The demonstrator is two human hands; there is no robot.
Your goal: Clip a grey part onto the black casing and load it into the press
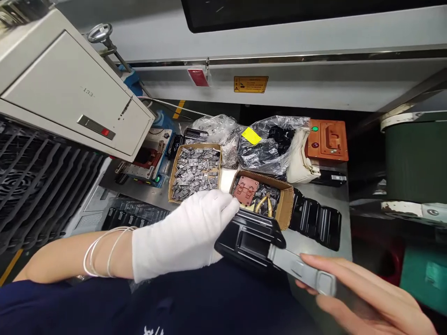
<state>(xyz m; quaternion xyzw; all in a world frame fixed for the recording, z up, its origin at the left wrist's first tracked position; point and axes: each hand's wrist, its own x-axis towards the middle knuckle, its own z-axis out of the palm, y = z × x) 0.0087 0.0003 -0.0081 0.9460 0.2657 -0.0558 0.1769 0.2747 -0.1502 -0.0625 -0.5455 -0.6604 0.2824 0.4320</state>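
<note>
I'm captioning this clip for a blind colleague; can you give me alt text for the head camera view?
A person's white-gloved left hand steadies a black plastic part while the bare right hand holds a grey strip against it. Behind, on a metal bench, sit a cardboard box of small grey metal pieces, a second box and plastic bags.

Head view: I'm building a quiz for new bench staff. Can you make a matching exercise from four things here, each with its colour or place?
Things:
1. left hand
2. right hand
3. black tray
4. left cardboard box

Descriptions:
A. full of small grey metal parts
B. bare, with a grey strip across its fingers
C. in a white glove
D. held between both hands

Pairs: 1-C, 2-B, 3-D, 4-A
</note>
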